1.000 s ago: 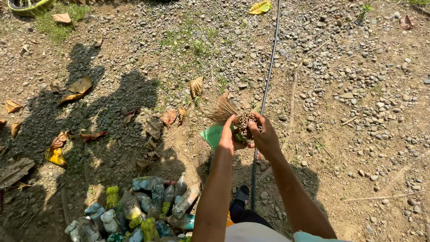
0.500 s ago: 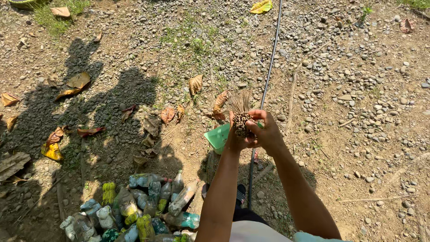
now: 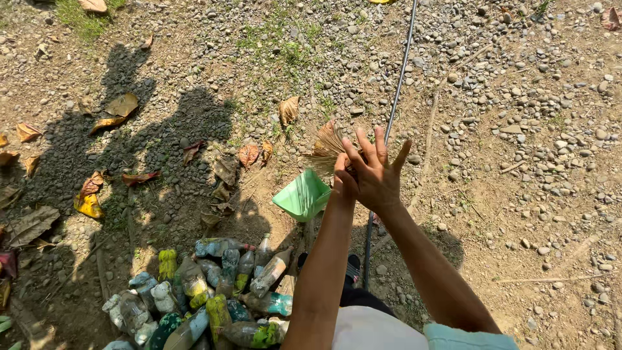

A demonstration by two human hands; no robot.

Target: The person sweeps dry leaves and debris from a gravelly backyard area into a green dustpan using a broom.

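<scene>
Right hand (image 3: 376, 178) fingers splayed open; left hand (image 3: 340, 181) hidden, grip unclear, at the dry straw broom head (image 3: 327, 146). Loose bristles could scatter.

Both forearms: bare, extended forward and converging, wrists close together. Right hand (image 3: 379, 178): back toward camera, fingers (image 3: 363, 150) spread and pointing up. Left hand (image 3: 341, 178): mostly hidden behind the right, pressed against it; grip not discernible.

A straw-coloured bristle bundle (image 3: 327, 148) (splayed fanwise) sticks up-left from both hands.
</scene>
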